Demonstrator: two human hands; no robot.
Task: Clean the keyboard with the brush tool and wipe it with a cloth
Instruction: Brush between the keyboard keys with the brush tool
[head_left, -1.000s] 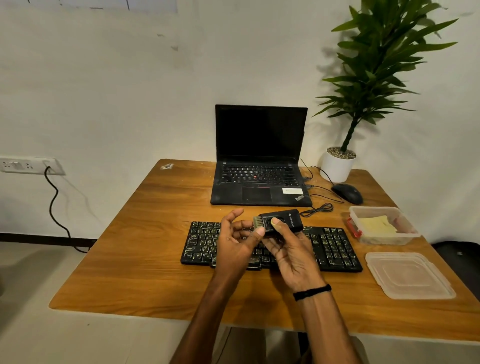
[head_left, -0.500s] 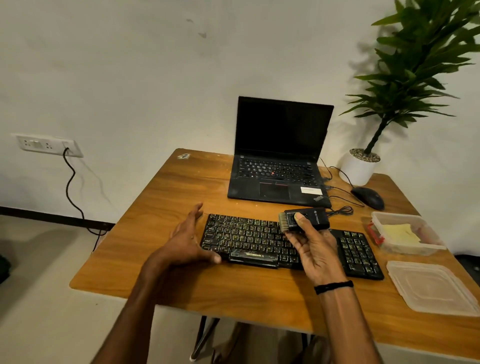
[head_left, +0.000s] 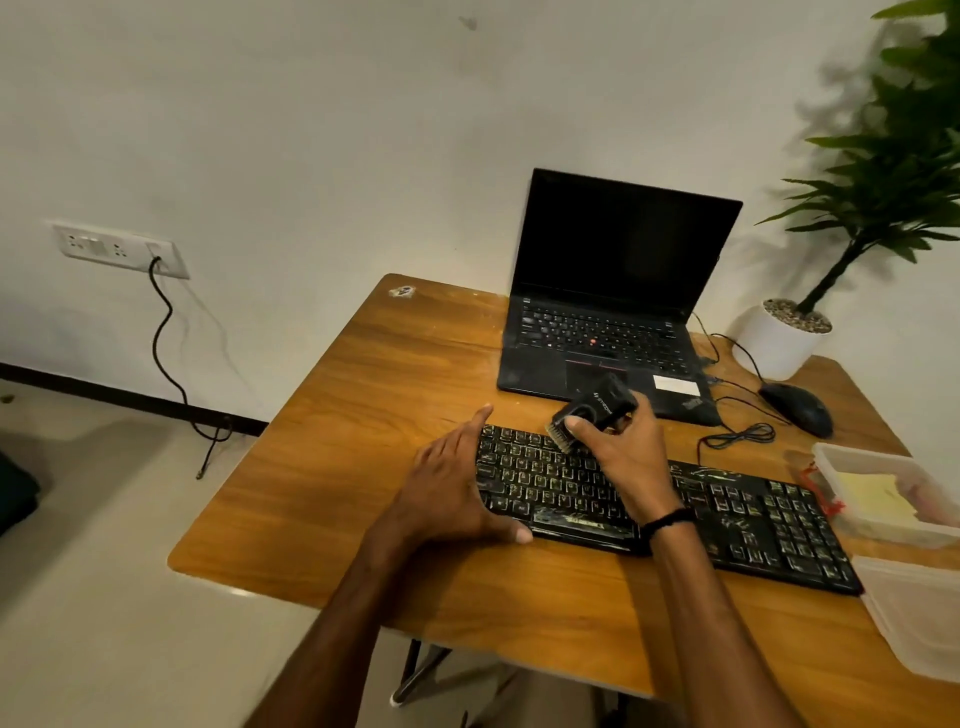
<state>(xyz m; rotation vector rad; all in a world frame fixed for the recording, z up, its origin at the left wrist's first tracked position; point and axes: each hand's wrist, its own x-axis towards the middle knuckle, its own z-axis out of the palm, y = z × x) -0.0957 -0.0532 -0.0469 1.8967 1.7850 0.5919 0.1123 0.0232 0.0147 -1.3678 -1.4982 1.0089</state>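
On the surface (head_left: 353, 426): keyboard (head_left: 737, 519) lay flat.
Right hand (head_left: 626, 454): gripped brush tool (head_left: 597, 408) by its body, bristles at upper keys.
Left hand (head_left: 452, 488): flat, fingers straight, bracing keyboard's left end.
Handling: brush tool seemed light, rigid.

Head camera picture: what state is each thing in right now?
Laptop: open, screen dark.
Brush: gripped by right hand, bristles down at keyboard.
Keyboard: flat on table, left hand resting on its left end.
Box: lid off, yellow cloth inside.
Lid: lying on table beside box.
Wall socket: cable plugged in.
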